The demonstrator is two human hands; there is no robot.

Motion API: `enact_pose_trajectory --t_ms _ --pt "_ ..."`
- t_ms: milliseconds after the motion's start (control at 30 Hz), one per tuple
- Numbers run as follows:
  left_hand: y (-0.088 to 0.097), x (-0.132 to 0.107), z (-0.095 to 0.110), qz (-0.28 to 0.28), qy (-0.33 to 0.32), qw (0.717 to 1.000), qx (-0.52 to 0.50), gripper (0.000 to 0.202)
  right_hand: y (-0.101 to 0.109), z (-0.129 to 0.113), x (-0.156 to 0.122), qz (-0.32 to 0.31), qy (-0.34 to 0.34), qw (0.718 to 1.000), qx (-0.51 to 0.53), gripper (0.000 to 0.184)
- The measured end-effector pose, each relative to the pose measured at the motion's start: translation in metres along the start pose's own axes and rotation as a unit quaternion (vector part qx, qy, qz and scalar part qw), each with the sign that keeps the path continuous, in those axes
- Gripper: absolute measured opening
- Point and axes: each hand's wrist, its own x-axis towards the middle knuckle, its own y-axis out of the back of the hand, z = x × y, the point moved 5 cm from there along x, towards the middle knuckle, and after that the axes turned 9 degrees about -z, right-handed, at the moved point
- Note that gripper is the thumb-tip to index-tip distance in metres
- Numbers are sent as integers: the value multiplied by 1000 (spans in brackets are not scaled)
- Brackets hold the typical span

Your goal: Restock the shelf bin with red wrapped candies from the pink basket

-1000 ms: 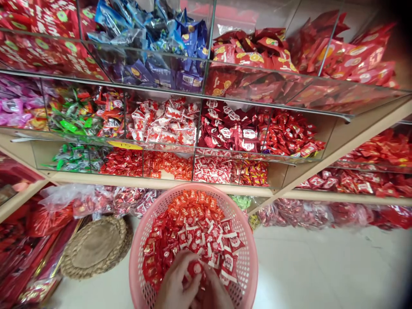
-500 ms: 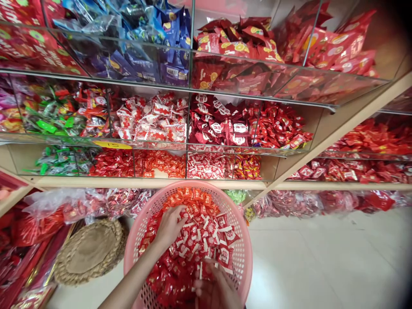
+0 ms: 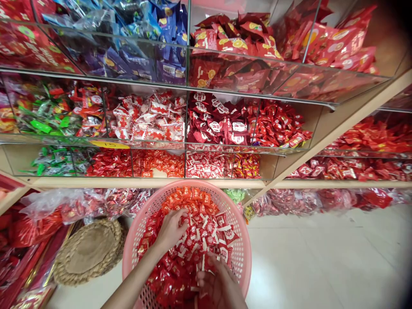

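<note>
A pink perforated plastic basket (image 3: 243,240) is filled with small wrapped candies (image 3: 193,238), mostly red, red-and-white and orange. Over the left part of the pile, my left hand (image 3: 172,229) reaches in with curved fingers. Its thumb and fingertips are apart and rest close to the candies, with nothing visible held. My right hand (image 3: 220,281) is at the near right side inside the basket. Its fingers are curled, palm partly up, around red-and-white wrapped candies. How many it holds is hidden. Square red packets (image 3: 229,234) lie along the basket's right side.
Behind the basket stand wooden shelves (image 3: 154,183) with glass-fronted compartments of candies. Blue packets (image 3: 167,34) are on top. Clear bags of candy (image 3: 286,204) line the floor below. A woven straw basket (image 3: 90,251) sits at left; pale tiled floor (image 3: 305,253) lies at right.
My right hand has risen slightly and turned its palm more upward, with candies showing between the fingers. My left hand has shifted only slightly over the pile.
</note>
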Motion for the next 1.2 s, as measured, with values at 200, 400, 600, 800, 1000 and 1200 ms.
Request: enact_pose_trajectory --t_ms 200,400,600,800,1000,1200 --pt "-1 1 -3 8 -16 999 -30 34 -18 -30 12 5 23 1000 6 48" --pt "12 -31 30 67 -71 995 -33 31 -43 -58 23 -62 37 995 -64 42" --pt "-20 -94 51 -9 -90 995 37 44 -43 -33 6 -134 -27 959 -247 47" --pt "-34 -129 34 -86 71 994 -23 39 -42 -10 -13 -161 -16 922 -352 47" --pt "-11 -120 28 -96 84 988 -85 39 -54 -2 -12 -207 -26 926 -313 61" --pt "20 -77 1 66 169 981 71 47 -34 -10 -4 -178 5 944 -279 72"
